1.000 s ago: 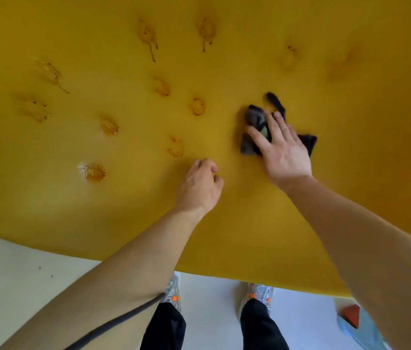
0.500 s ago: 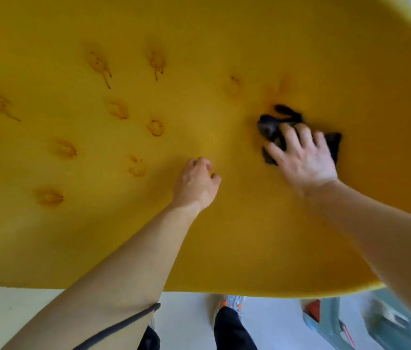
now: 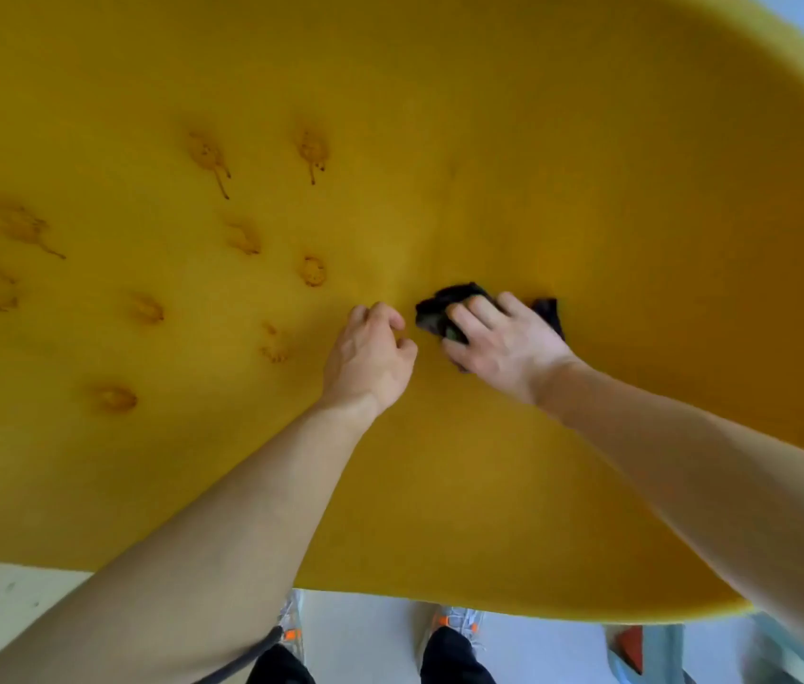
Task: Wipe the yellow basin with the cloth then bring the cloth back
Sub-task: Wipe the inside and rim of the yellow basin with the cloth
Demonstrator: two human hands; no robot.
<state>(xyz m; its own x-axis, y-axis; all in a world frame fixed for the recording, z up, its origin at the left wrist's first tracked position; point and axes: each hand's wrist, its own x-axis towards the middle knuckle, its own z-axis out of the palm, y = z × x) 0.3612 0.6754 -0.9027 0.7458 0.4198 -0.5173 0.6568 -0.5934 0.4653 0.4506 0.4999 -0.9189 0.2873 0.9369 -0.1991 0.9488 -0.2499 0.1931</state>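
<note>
R hand [image 3: 503,343] presses a dark crumpled cloth [image 3: 439,308] onto the inner wall of the big yellow plastic basin [image 3: 587,140], fingers curled over it, w/ L hand [image 3: 370,357] just beside, fist closed on nothing, brown stains [image 3: 207,150] further left.

My right hand [image 3: 503,340] had carried the cloth [image 3: 442,308] out to the right half a second ago. It is now back left, just beside my left hand [image 3: 370,357], and the gap between them is smaller than at either earlier moment. My fingers lay flat a second ago and now bend over the cloth. The cloth is more bunched, with one corner showing behind the hand.
</note>
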